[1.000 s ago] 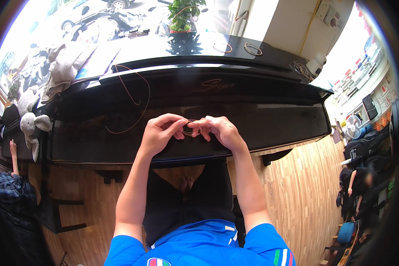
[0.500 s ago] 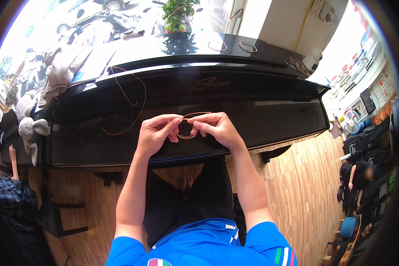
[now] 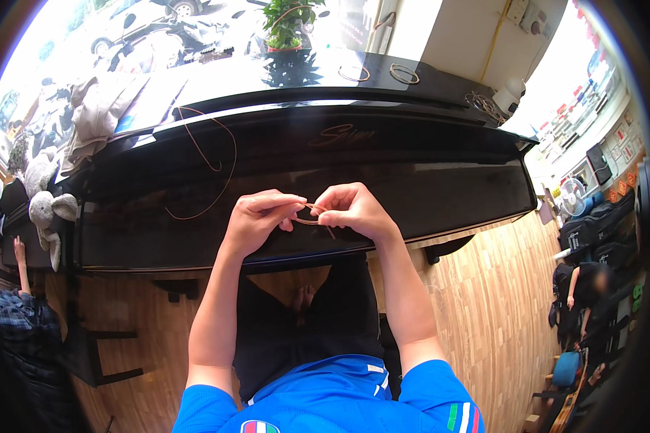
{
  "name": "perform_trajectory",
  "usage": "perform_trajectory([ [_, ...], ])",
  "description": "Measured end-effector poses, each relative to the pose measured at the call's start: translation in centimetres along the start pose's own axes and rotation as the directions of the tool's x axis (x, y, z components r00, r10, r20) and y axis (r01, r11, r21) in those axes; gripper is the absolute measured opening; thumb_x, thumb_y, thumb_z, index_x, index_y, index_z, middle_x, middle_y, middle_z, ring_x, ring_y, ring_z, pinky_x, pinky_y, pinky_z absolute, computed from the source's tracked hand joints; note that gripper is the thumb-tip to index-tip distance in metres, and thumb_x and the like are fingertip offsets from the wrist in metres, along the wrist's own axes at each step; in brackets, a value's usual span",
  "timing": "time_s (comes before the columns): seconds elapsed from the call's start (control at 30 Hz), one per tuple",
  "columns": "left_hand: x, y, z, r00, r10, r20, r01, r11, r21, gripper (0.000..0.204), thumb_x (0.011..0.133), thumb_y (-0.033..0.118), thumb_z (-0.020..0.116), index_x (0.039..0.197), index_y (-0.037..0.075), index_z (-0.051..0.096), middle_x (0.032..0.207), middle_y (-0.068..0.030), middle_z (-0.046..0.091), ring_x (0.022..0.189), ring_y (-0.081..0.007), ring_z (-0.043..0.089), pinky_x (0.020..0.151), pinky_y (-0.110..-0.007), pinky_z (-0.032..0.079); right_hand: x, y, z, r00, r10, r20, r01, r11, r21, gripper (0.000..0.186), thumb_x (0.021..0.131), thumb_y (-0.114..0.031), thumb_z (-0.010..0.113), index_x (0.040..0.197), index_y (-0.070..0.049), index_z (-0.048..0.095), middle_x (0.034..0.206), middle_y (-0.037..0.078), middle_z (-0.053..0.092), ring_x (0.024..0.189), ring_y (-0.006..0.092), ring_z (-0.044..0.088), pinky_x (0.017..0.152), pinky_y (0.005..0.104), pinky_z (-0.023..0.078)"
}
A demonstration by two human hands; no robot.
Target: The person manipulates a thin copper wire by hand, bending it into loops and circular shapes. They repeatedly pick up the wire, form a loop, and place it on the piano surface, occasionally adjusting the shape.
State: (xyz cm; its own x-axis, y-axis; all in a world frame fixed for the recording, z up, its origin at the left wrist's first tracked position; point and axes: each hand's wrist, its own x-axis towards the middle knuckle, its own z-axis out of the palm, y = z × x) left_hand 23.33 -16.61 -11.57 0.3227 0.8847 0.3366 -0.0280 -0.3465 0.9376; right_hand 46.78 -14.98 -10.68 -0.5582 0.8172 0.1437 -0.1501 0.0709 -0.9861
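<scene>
A small coil of thin copper-coloured wire point(image 3: 308, 222) is held between my two hands above the closed black piano lid. My left hand point(image 3: 256, 219) pinches its left side between thumb and fingertips. On the opposite side, my right hand point(image 3: 357, 214) has its thumb and bent fingers closed on the coil, and a short wire end points down below the thumb. Left of my hands, a loose copper-coloured wire point(image 3: 232, 169) curves down across the piano front. Two finished-looking wire rings, a left ring point(image 3: 354, 73) and a right ring point(image 3: 404, 74), lie on the piano top.
The black piano point(image 3: 440, 162) spans the view ahead. On it are a potted plant point(image 3: 285, 32), grey cloth point(image 3: 105, 108) and a white object with tangled cable point(image 3: 509, 97). A grey plush toy point(image 3: 47, 209) hangs at the left. Other people are at both sides.
The coil's round opening has narrowed from view. My right hand has turned and its fingers have curled over the coil; the wire end that pointed right now points down.
</scene>
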Motion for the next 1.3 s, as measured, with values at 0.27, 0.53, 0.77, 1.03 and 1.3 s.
perform_trajectory([
  [0.27,-0.1,0.5,0.2,0.989,-0.142,-0.046,0.141,0.990,-0.026,0.017,0.093,0.010,0.069,0.107,0.002,0.075,0.079,-0.0054,0.071,0.064,-0.0088,0.064,0.058,-0.020,0.052,0.3,1.0,1.8,0.961,-0.102,-0.257,0.064,0.987,-0.150,0.012,0.086,-0.011,0.078,0.097,-0.005,0.078,0.075,0.002,0.072,0.059,0.0032,0.059,0.049,0.0174,0.042],
  [0.53,-0.1,0.6,0.3,0.988,-0.142,-0.056,0.142,0.990,0.003,0.018,0.094,0.013,0.070,0.108,0.003,0.075,0.078,-0.0059,0.072,0.063,-0.0075,0.063,0.057,-0.020,0.051,0.1,0.8,2.5,0.915,-0.129,-0.382,0.075,0.985,-0.153,0.018,0.087,-0.010,0.076,0.104,-0.005,0.076,0.085,0.003,0.074,0.059,0.0029,0.058,0.050,0.0177,0.045],
  [0.77,0.1,0.3,0.5,0.984,-0.113,-0.137,0.109,0.993,-0.036,0.018,0.093,0.012,0.070,0.107,0.001,0.075,0.076,-0.0051,0.070,0.061,-0.0071,0.062,0.055,-0.019,0.050,-0.1,0.3,2.8,0.885,-0.248,-0.394,0.149,0.953,-0.265,0.027,0.092,-0.012,0.071,0.118,-0.004,0.069,0.101,0.006,0.074,0.060,0.0047,0.060,0.051,0.0178,0.045],
  [1.03,0.1,0.4,0.5,0.974,-0.103,-0.201,0.083,0.991,-0.108,0.018,0.095,0.012,0.068,0.108,0.000,0.072,0.075,-0.0033,0.067,0.061,-0.0069,0.062,0.056,-0.020,0.051,-0.2,0.6,1.2,0.854,-0.211,-0.475,0.302,0.945,0.123,0.043,0.107,-0.028,0.046,0.139,-0.001,0.047,0.097,0.015,0.073,0.061,0.0103,0.064,0.048,0.0194,0.046],
  [1.3,0.0,-0.3,0.0,0.989,-0.035,-0.140,0.014,0.989,-0.147,0.016,0.096,0.010,0.066,0.107,0.001,0.072,0.076,-0.0031,0.066,0.062,-0.0071,0.061,0.056,-0.021,0.051,-0.4,-0.3,1.3,0.974,-0.061,-0.218,0.050,0.997,-0.057,0.027,0.102,-0.020,0.057,0.114,0.000,0.070,0.086,0.008,0.073,0.060,0.0056,0.057,0.050,0.0183,0.043],
])
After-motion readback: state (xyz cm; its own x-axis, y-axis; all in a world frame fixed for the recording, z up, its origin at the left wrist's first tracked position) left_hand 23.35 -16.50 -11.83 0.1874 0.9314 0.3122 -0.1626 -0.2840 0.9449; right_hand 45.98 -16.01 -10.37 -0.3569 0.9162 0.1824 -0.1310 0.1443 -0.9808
